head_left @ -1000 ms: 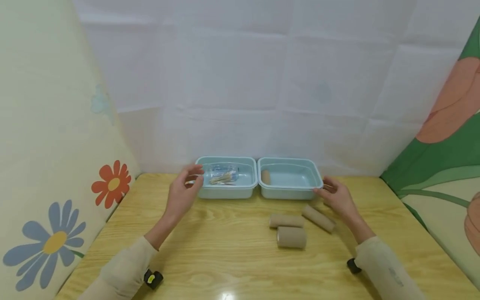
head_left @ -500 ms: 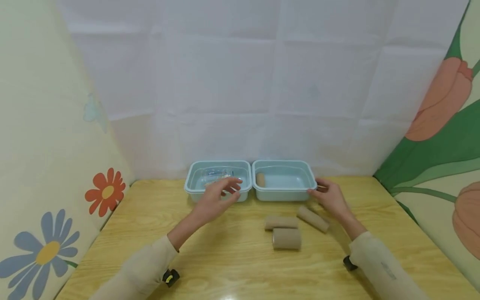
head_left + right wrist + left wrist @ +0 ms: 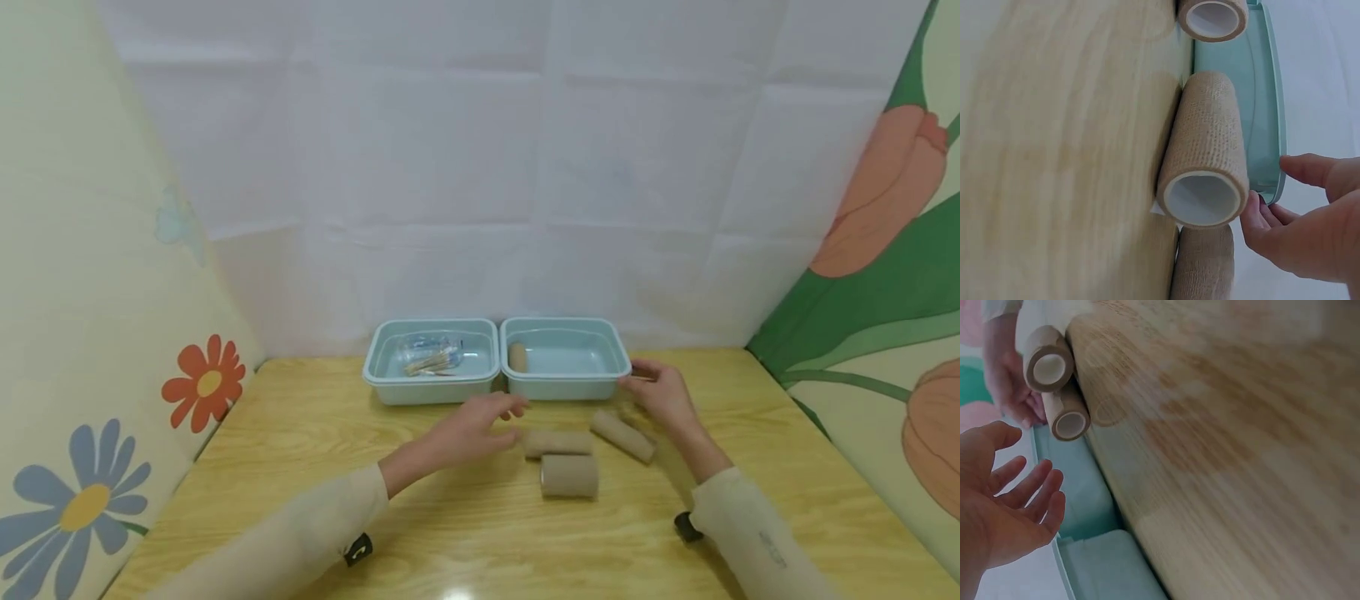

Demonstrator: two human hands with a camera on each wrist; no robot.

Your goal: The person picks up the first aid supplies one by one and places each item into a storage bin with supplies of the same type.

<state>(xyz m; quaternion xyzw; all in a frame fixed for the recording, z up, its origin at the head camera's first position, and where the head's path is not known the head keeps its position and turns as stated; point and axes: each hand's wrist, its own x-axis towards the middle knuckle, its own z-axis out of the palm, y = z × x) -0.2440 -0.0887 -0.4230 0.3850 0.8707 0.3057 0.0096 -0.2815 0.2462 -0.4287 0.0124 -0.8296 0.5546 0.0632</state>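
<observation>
My left hand (image 3: 472, 429) is over the table with fingers spread and nothing in them. Its fingertips are close to a tan bandage roll (image 3: 558, 443). A thicker bandage roll (image 3: 570, 476) lies against the near side of that one, and another bandage roll (image 3: 622, 437) lies slanted to the right. In the left wrist view, two bandage rolls (image 3: 1049, 369) show white cores beyond the open fingers. My right hand (image 3: 663, 396) pinches the front right corner of the right light-blue bin (image 3: 566, 389), thumb (image 3: 1307, 169) on its rim. A short bandage roll (image 3: 517, 357) stands inside that bin.
The left light-blue bin (image 3: 431, 392) stands beside the right one and holds clear packaging with cotton swabs (image 3: 431, 360). A white cloth (image 3: 442, 167) hangs behind both. Floral panels (image 3: 97, 292) flank the wooden table (image 3: 480, 550).
My left hand has moved from the left bin's outer end, across its front, to the right and nearer, toward the bandage rolls. The right hand stays at the right bin's corner.
</observation>
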